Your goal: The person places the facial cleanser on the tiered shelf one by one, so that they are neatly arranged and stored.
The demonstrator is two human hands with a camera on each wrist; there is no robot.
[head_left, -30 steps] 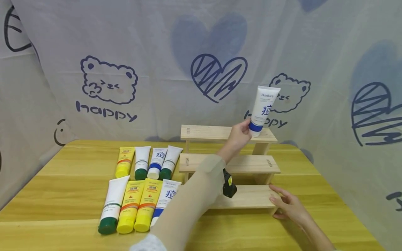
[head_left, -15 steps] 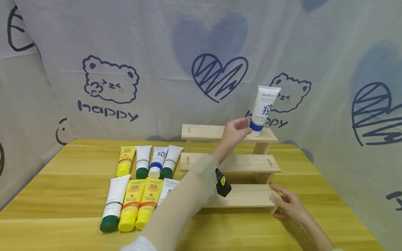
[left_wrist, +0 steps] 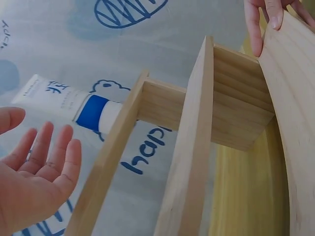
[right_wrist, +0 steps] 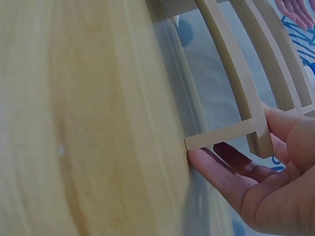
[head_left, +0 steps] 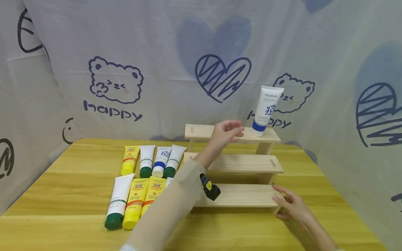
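A white squeeze tube [head_left: 267, 108] with a blue band stands upright on its cap at the right end of the top tier of the three-tier wooden display stand [head_left: 242, 195]. Left of it, apart from the tube, my left hand [head_left: 223, 135] hovers by the top tier with loose fingers and nothing in them. The left wrist view shows that palm [left_wrist: 34, 189] beside the tube [left_wrist: 64, 104]. My right hand [head_left: 292, 205] grips the right end of the lowest tier; in the right wrist view its thumb is at the board and its fingers [right_wrist: 216, 172] reach the leg.
Left of the stand, tubes lie in two rows on the wooden table [head_left: 78, 198]: yellow ones [head_left: 130, 160], white ones with green caps [head_left: 119, 198] and a white one with a blue band [head_left: 161, 158]. My left forearm covers part of the front row. A printed cloth [head_left: 163, 62] hangs behind.
My left hand has let go of the white tube and drawn back to the left. The tube stays standing on the top tier. My right hand keeps its place on the stand.
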